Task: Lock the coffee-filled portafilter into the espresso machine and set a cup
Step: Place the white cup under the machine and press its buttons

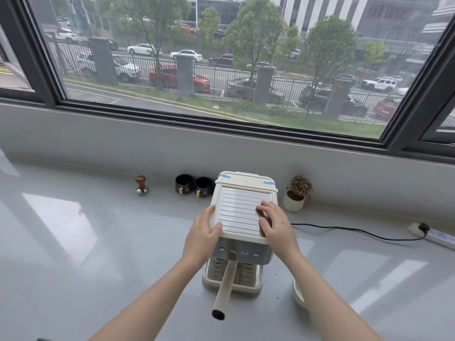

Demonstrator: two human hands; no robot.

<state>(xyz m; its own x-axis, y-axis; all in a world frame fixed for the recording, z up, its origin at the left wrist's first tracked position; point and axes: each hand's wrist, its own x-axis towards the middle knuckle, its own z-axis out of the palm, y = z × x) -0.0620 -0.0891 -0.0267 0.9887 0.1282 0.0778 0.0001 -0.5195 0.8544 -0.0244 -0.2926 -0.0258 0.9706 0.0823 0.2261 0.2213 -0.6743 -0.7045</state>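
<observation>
Honestly the risky bit here is that the portafilter [225, 289] looks seated under the espresso machine [242, 217], but its handle sticks straight out toward the person, and I can't tell from above whether it's fully locked. If it's only half turned, it could drop or spray under pressure.

Both hands are on the machine's top plate: the left hand [203, 236] is spread flat against the left edge, and the right hand [275, 223] lies palm-down on the right side, fingers loosely spread, holding nothing. Pressing or shifting the whole body like that could slide it on the glossy counter [86, 242].

Also no cup on the drip tray [231, 287] yet. The two black cups [194, 184] sit just behind the machine's left side, so reaching over could knock the tamper [141, 184].
</observation>
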